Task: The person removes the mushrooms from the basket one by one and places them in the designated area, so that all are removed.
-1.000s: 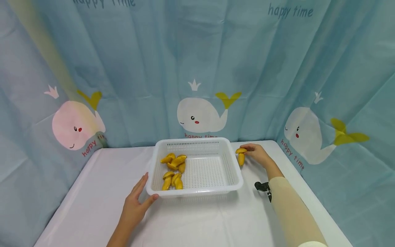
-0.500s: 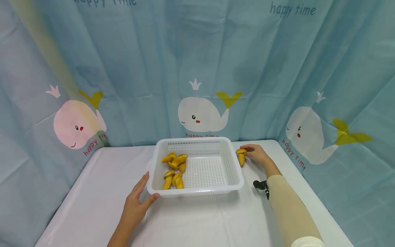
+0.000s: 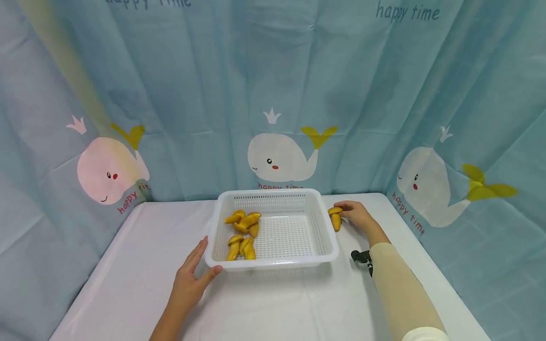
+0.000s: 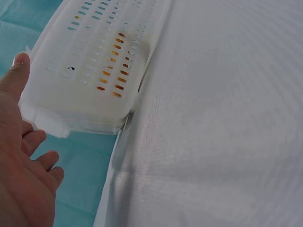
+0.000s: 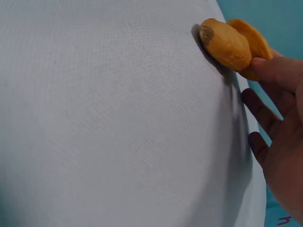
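To the right of a white slotted plastic basket (image 3: pixel 273 261), my right hand (image 3: pixel 358 215) pinches a yellow mushroom (image 3: pixel 336 221) by its cap. In the right wrist view the thumb presses on the cap of this mushroom (image 5: pixel 227 45), and its stem lies close to the white cloth. Several similar yellow mushrooms (image 3: pixel 249 221) lie in the left half of the basket, in two clusters. My left hand (image 3: pixel 187 286) is at the basket's near left corner, thumb and fingers spread. From the left wrist view, the hand (image 4: pixel 23 175) has its thumb against the basket's rim (image 4: pixel 42 120).
A small black object (image 3: pixel 361 256), partly covered by the right sleeve (image 3: pixel 401 289), appears near the right forearm. White cloth (image 3: pixel 273 308) covers the table. Blue curtains (image 3: pixel 204 94) with whale prints stand behind it and along both sides.
The whole head view has drifted slightly. The right hand and its mushroom have shifted a little toward the near side. The left hand and basket keep their places.
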### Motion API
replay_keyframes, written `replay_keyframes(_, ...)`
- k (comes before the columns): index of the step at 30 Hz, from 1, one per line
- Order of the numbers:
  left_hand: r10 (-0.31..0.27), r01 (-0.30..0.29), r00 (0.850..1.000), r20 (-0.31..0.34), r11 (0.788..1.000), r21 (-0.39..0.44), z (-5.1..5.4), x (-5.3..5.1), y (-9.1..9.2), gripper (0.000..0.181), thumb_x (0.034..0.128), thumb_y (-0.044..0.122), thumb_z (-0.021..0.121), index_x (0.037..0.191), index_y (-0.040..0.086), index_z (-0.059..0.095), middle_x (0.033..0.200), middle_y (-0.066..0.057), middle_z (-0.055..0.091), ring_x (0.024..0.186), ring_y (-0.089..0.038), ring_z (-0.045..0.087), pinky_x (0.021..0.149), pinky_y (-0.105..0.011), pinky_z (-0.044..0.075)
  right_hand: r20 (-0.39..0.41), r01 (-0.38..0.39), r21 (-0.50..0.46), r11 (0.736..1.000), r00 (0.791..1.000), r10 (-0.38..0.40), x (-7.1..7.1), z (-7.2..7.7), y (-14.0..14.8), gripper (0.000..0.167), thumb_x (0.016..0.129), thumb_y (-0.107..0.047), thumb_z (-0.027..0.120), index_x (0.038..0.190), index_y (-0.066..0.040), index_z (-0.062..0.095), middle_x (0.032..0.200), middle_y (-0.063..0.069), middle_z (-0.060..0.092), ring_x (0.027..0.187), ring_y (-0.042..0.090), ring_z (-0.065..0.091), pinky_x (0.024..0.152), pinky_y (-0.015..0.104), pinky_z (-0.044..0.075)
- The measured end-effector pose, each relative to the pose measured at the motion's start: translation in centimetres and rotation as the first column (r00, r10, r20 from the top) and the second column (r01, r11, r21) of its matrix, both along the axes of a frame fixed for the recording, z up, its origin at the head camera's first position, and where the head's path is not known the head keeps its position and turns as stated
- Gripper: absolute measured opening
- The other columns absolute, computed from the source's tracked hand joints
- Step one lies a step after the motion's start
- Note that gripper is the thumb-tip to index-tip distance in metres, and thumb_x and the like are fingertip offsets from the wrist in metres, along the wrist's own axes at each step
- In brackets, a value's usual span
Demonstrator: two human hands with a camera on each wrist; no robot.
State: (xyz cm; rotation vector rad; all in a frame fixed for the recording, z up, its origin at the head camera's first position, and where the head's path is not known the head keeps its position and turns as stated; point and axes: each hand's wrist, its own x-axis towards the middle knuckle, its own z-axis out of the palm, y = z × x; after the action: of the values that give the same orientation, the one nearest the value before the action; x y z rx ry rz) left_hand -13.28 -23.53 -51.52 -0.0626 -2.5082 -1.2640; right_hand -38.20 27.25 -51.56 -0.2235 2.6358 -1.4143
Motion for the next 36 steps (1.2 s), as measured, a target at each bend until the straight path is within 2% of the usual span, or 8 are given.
replay_keyframes(11,-0.005,0.005,1.000,0.002,1.000,0.009,0.0,0.0,0.3,0.089,0.0875,0.037,0.082,0.160,0.036,0.031,0.166,0.002,0.033,0.153,-0.037,0.031,0.114,-0.066,0.036,0.048,-0.015,0.064,0.998,0.999,0.011,0.5,1.1,0.4,0.038,0.100,-0.006,0.063,0.139,-0.006,0.062,0.147,0.020,0.056,0.138,0.041,0.048,0.117,0.057,0.040)
replay_keyframes(17,-0.009,0.009,1.000,0.002,1.000,0.014,0.0,-0.1,0.3,0.089,0.0875,0.038,0.082,0.160,0.036,0.031,0.166,0.003,0.033,0.153,-0.037,0.031,0.114,-0.066,0.036,0.020,-0.044,0.148,0.988,0.999,0.042,0.9,2.1,0.6,0.042,0.100,-0.014,0.066,0.141,-0.007,0.061,0.149,0.020,0.054,0.138,0.043,0.046,0.114,0.058,0.042)
replay_keyframes(27,-0.002,0.002,1.000,0.014,1.000,0.016,0.1,-0.2,0.4,0.090,0.0870,0.039,0.082,0.160,0.038,0.029,0.166,0.004,0.033,0.152,-0.038,0.031,0.114,-0.066,0.036,-0.055,-0.048,0.237,0.970,0.997,0.063,1.7,4.7,0.8,0.046,0.099,-0.018,0.068,0.144,-0.011,0.059,0.148,0.024,0.051,0.138,0.047,0.043,0.110,0.067,0.040)
replay_keyframes(36,0.000,0.000,1.000,0.019,1.000,0.017,0.1,0.1,0.1,0.089,0.0875,0.039,0.081,0.160,0.039,0.030,0.166,0.002,0.032,0.153,-0.038,0.031,0.114,-0.066,0.036,-0.143,-0.058,0.227,0.972,0.985,0.093,2.8,8.6,-0.6,0.047,0.101,-0.029,0.068,0.145,-0.018,0.059,0.150,0.021,0.051,0.144,0.048,0.037,0.114,0.068,0.035)
